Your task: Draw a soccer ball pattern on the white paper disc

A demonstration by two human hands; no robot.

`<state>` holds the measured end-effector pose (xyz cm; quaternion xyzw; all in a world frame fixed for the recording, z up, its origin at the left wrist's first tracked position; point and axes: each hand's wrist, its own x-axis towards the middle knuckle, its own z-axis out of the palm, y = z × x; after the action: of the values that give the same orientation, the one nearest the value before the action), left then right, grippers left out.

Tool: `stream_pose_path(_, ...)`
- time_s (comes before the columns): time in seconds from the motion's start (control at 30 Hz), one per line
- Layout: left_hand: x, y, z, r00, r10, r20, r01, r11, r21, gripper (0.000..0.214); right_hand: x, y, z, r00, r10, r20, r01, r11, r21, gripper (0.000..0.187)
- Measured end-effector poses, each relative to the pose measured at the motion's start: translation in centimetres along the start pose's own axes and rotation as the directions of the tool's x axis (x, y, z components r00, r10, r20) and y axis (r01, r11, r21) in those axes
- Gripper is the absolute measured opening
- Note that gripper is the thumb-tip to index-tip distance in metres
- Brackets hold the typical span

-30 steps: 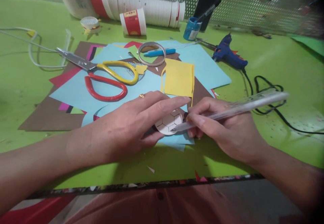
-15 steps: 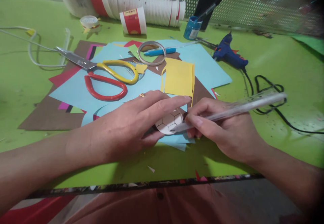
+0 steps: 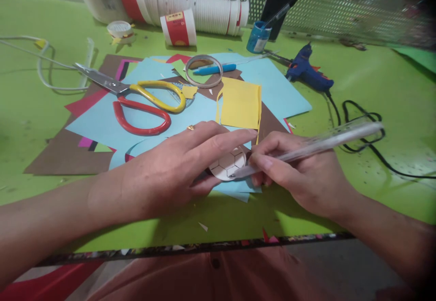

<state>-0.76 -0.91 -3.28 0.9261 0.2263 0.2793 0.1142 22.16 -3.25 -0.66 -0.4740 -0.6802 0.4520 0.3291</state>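
Note:
A small round white paper disc (image 3: pixel 227 169) with black hexagon lines, like a football pattern, lies on blue paper (image 3: pixel 200 108). My left hand (image 3: pixel 184 165), a gold ring on one finger, steadies it with the fingers reaching across its top and the thumb at its lower left edge. Part of the disc is hidden under those fingers. Between the thumb and fingers of my right hand (image 3: pixel 296 169) is a pen (image 3: pixel 327 142) with a clear barrel. Its tip touches the lower part of the disc.
Scissors (image 3: pixel 119 90) with yellow and red handles lie on the paper pile. Around them are yellow paper (image 3: pixel 240 103), a tape ring (image 3: pixel 221 76), a blue crayon-like stick (image 3: pixel 218 69), a blue glue gun (image 3: pixel 308 71), a paint jar (image 3: pixel 258 40) and paper cups (image 3: pixel 179 28).
Both hands stay in nearly the same place. The pen's upper end has tipped very slightly, and its tip remains on the disc.

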Motion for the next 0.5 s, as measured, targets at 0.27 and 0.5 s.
stream_pose_path(0.27,0.15,0.14,-0.01,1.000,0.009,-0.015,-0.009,1.000,0.015,0.059,0.01,0.00,0.07,0.999,-0.042,-0.028,0.042,0.999,0.012,0.016)
stream_pose_path(0.5,0.14,0.21,-0.07,1.000,0.008,-0.022,-0.008,1.000,0.015,0.058,0.10,0.07,0.09,0.999,-0.045,-0.026,0.045,0.999,-0.002,0.016)
